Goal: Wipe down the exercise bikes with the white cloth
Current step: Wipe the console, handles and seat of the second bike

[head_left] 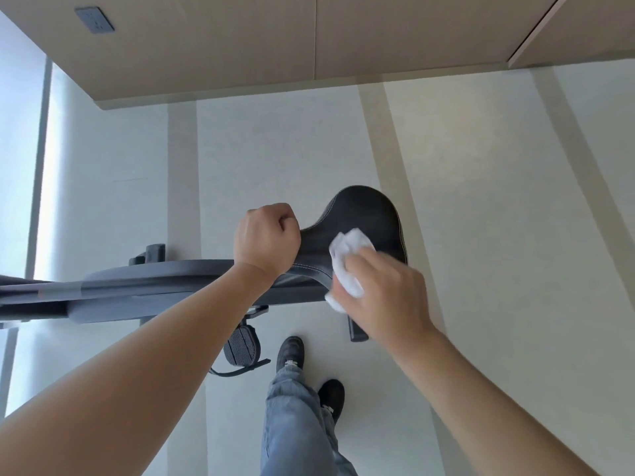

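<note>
Cloth: we judge the white cloth (pixel 347 266) soft, light; right hand (pixel 385 297) holds it bunched.
Saddle: saddle (pixel 364 228) firm; left hand (pixel 266 238) grips its nose.

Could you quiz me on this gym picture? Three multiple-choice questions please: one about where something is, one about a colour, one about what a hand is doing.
1. Where is the white cloth?
A. On the floor
B. On the bike's saddle
C. Hanging on the wall

2. What colour is the saddle?
A. Black
B. Red
C. White

3. What is the left hand doing?
A. Lying flat and open on the floor
B. Holding the cloth
C. Curled at the saddle's narrow front end

Answers:
1 B, the right hand presses the bunched cloth onto the saddle's near edge.
2 A, it is black with pale stitching along its rim.
3 C, its fingers are curled at the saddle's nose, while the cloth is under the other hand.
</note>
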